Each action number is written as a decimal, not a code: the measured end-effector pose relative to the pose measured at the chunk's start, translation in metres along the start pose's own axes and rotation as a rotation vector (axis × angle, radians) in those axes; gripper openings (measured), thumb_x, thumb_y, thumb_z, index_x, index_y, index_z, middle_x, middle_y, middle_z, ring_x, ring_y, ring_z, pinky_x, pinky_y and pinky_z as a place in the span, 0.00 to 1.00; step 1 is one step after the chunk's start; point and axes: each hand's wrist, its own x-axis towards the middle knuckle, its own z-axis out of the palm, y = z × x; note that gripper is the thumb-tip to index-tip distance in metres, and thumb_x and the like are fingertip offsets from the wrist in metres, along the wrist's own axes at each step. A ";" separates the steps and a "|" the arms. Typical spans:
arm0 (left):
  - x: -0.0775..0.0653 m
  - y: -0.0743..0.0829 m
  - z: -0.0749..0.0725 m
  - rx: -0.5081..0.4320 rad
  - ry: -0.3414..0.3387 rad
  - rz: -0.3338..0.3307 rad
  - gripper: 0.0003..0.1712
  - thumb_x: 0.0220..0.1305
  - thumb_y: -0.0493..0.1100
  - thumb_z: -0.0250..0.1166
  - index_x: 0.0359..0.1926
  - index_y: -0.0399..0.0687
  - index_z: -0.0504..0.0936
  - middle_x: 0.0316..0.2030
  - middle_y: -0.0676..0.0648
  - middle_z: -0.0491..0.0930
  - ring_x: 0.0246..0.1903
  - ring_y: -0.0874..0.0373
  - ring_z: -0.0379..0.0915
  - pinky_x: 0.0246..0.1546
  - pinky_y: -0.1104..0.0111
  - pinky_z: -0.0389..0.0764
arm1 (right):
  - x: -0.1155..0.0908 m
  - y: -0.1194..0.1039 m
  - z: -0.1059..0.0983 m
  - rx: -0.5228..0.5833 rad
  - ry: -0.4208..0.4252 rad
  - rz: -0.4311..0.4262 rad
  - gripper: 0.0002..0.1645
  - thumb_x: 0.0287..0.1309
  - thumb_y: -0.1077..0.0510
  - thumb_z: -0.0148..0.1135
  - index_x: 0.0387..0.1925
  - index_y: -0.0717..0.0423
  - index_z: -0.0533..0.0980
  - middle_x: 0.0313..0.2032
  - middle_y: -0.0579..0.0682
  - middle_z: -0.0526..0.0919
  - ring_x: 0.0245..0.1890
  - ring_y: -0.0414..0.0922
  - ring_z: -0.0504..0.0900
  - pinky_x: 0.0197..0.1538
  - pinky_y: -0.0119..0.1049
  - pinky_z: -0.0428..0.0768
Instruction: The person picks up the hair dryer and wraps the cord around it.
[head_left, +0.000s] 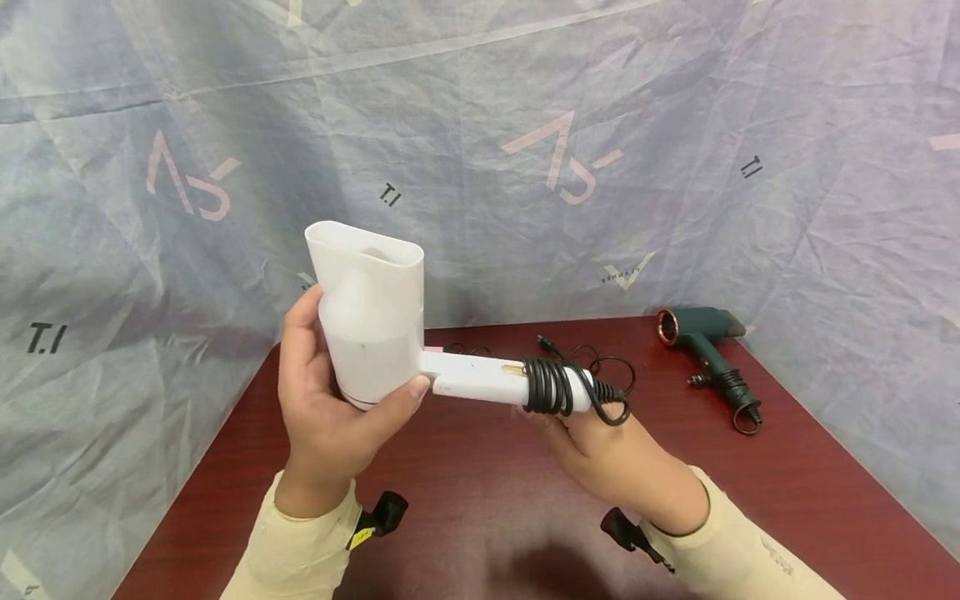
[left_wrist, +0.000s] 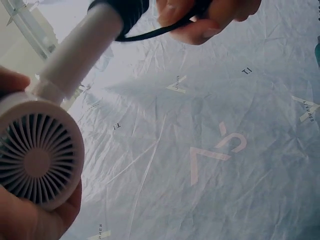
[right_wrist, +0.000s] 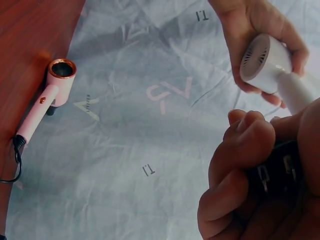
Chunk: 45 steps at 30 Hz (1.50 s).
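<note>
A white hair dryer [head_left: 375,325] is held up above the table, its flat nozzle pointing upward and its handle [head_left: 476,377] toward the right. My left hand [head_left: 322,408] grips the dryer's body, thumb near the joint with the handle. The round vented back [left_wrist: 37,162] shows in the left wrist view. Black cord [head_left: 549,386] is wound round the handle's end. Partly hidden behind that end is my right hand [head_left: 607,454]. In the right wrist view its curled fingers hold the cord's black plug [right_wrist: 280,170].
A dark green hair dryer [head_left: 701,333] lies at the back right of the red-brown table [head_left: 465,483]. A pink hair dryer [right_wrist: 62,92] shows in the right wrist view, mostly hidden in the head view. Loose black cord [head_left: 630,367] lies behind the white handle. Grey printed sheeting [head_left: 465,167] encloses the table.
</note>
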 end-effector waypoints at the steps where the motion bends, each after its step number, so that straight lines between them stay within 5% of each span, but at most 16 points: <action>1: 0.000 -0.001 0.000 0.022 0.013 -0.002 0.52 0.39 0.27 0.77 0.67 0.21 0.63 0.55 0.32 0.76 0.49 0.42 0.77 0.46 0.61 0.84 | 0.000 -0.001 0.000 -0.046 -0.005 -0.010 0.11 0.78 0.50 0.55 0.50 0.46 0.81 0.39 0.39 0.80 0.36 0.31 0.73 0.41 0.29 0.75; 11: 0.002 0.002 0.008 0.113 0.101 -0.062 0.49 0.39 0.25 0.73 0.67 0.26 0.65 0.54 0.36 0.77 0.49 0.44 0.76 0.48 0.62 0.79 | 0.002 -0.010 0.002 -0.138 -0.100 -0.015 0.05 0.75 0.50 0.58 0.46 0.44 0.76 0.33 0.32 0.78 0.30 0.29 0.73 0.36 0.29 0.76; 16: 0.001 -0.004 0.009 0.214 0.097 -0.031 0.49 0.41 0.29 0.74 0.67 0.24 0.65 0.54 0.37 0.77 0.50 0.45 0.76 0.50 0.61 0.78 | 0.000 -0.014 -0.002 -0.191 -0.107 -0.021 0.11 0.74 0.47 0.59 0.40 0.48 0.71 0.20 0.33 0.61 0.20 0.29 0.60 0.26 0.24 0.63; 23: 0.001 -0.015 0.002 0.356 0.013 0.003 0.50 0.43 0.34 0.77 0.68 0.27 0.65 0.56 0.33 0.76 0.51 0.45 0.76 0.54 0.61 0.77 | 0.003 -0.018 -0.009 -0.215 -0.092 -0.004 0.11 0.72 0.49 0.61 0.47 0.49 0.74 0.20 0.32 0.63 0.19 0.29 0.62 0.25 0.24 0.65; 31: 0.001 -0.016 -0.001 0.536 -0.081 0.022 0.49 0.44 0.39 0.77 0.69 0.33 0.68 0.57 0.38 0.80 0.50 0.47 0.78 0.54 0.61 0.76 | 0.009 -0.021 -0.020 -0.206 -0.022 0.018 0.17 0.68 0.52 0.64 0.56 0.51 0.80 0.34 0.35 0.84 0.24 0.30 0.73 0.30 0.30 0.78; 37: -0.004 -0.019 0.000 0.596 -0.201 0.018 0.49 0.46 0.41 0.77 0.70 0.36 0.69 0.60 0.41 0.79 0.52 0.48 0.78 0.54 0.62 0.75 | 0.011 -0.021 -0.023 -0.165 0.065 0.039 0.16 0.63 0.55 0.68 0.51 0.50 0.79 0.27 0.33 0.76 0.20 0.28 0.68 0.25 0.22 0.68; 45: -0.006 -0.022 -0.002 0.581 -0.334 -0.041 0.49 0.46 0.42 0.77 0.71 0.40 0.69 0.61 0.43 0.79 0.52 0.51 0.77 0.52 0.64 0.77 | 0.012 -0.011 -0.022 -0.118 0.166 0.080 0.25 0.57 0.59 0.73 0.52 0.57 0.71 0.25 0.35 0.75 0.22 0.29 0.69 0.26 0.20 0.68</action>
